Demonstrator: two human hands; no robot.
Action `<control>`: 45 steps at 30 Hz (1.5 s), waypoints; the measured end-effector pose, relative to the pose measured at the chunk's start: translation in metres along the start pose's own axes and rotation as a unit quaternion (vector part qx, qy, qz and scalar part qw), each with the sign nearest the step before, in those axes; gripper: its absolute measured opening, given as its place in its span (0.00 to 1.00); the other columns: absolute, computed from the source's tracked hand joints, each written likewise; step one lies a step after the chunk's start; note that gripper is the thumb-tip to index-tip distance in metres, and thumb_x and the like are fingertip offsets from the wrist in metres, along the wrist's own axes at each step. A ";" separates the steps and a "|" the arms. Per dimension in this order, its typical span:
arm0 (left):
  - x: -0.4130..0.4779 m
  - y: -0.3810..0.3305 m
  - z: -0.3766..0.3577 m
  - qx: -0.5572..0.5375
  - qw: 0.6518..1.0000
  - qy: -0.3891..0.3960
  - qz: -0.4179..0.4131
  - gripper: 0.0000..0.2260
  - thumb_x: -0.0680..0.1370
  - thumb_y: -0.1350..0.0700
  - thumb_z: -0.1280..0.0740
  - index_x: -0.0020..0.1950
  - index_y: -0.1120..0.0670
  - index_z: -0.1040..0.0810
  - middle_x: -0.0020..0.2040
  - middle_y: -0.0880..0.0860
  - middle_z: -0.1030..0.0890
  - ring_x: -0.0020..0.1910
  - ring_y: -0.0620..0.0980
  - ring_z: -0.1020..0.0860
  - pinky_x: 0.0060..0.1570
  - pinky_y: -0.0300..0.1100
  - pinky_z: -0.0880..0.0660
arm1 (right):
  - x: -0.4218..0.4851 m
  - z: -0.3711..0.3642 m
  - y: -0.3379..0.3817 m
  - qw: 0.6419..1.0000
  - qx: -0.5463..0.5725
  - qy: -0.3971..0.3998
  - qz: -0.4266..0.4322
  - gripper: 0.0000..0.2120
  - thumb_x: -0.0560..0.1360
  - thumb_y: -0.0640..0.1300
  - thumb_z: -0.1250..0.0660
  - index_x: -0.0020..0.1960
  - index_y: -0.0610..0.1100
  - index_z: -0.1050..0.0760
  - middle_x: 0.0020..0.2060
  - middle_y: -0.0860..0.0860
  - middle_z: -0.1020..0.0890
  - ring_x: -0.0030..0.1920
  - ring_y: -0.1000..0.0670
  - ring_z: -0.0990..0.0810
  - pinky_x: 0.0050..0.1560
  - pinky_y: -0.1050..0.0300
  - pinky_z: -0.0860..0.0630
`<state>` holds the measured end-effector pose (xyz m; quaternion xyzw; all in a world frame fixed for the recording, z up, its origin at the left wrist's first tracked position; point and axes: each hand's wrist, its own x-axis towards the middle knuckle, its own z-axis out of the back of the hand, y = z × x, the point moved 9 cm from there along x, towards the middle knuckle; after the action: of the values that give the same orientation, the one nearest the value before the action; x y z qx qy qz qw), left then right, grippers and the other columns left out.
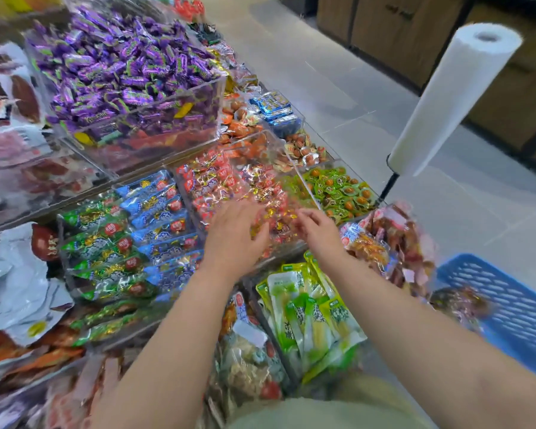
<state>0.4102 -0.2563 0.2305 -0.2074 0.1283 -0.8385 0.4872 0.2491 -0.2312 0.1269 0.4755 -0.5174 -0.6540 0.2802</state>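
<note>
Red packets (pixel 273 196) btwn L hand (pixel 234 233) & R hand (pixel 317 232); fingers blurred.

The head view looks steeply down, close above the red sweets bin (pixel 229 181), facing along the counter.

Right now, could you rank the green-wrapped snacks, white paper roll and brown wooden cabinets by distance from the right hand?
1. Green-wrapped snacks, just ahead of the right hand.
2. White paper roll, farther right.
3. Brown wooden cabinets, across the floor.
</note>
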 end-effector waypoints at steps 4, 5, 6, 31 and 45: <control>-0.029 -0.058 -0.067 -0.164 0.982 0.086 0.036 0.06 0.76 0.55 0.35 0.50 0.52 0.19 0.40 0.47 0.20 0.38 0.46 0.24 0.39 0.41 0.29 | -0.035 0.066 -0.049 0.996 0.024 -0.042 -0.074 0.10 0.78 0.36 0.40 0.41 0.47 0.27 0.35 0.49 0.23 0.33 0.55 0.25 0.35 0.64 0.29; -0.038 -0.066 -0.092 -0.205 0.967 0.131 0.077 0.05 0.76 0.57 0.34 0.49 0.52 0.20 0.38 0.46 0.22 0.36 0.44 0.25 0.38 0.39 0.31 | -0.044 0.084 -0.065 0.993 0.031 -0.054 -0.103 0.10 0.78 0.37 0.40 0.41 0.47 0.27 0.34 0.48 0.24 0.33 0.54 0.27 0.35 0.63 0.31; -0.049 -0.073 -0.120 -0.234 0.946 0.187 0.128 0.04 0.77 0.57 0.34 0.50 0.51 0.20 0.38 0.46 0.23 0.37 0.44 0.25 0.38 0.37 0.31 | -0.054 0.104 -0.082 0.988 0.033 -0.071 -0.130 0.10 0.78 0.37 0.40 0.40 0.47 0.28 0.33 0.48 0.24 0.33 0.53 0.27 0.34 0.61 0.33; -0.172 -0.282 -0.393 0.046 0.797 0.593 0.101 0.14 0.79 0.60 0.41 0.56 0.68 0.23 0.57 0.66 0.21 0.58 0.63 0.23 0.55 0.49 0.27 | -0.293 0.450 -0.295 0.814 0.214 -0.195 -0.503 0.06 0.78 0.45 0.40 0.46 0.43 0.28 0.43 0.45 0.21 0.48 0.46 0.22 0.50 0.54 0.29; -0.066 -0.354 -0.497 0.077 0.756 0.649 0.028 0.14 0.80 0.59 0.41 0.33 0.53 0.33 0.37 0.55 0.26 0.36 0.51 0.28 0.38 0.39 0.32 | -0.216 0.515 -0.296 0.768 0.295 -0.311 -0.475 0.19 0.81 0.38 0.48 0.69 0.33 0.36 0.31 0.47 0.32 0.27 0.53 0.34 0.31 0.61 0.42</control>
<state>-0.0662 -0.0185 -0.0750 0.4286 0.3546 -0.7651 0.3243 -0.0994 0.2568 -0.0740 0.4903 -0.4515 -0.6312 -0.3968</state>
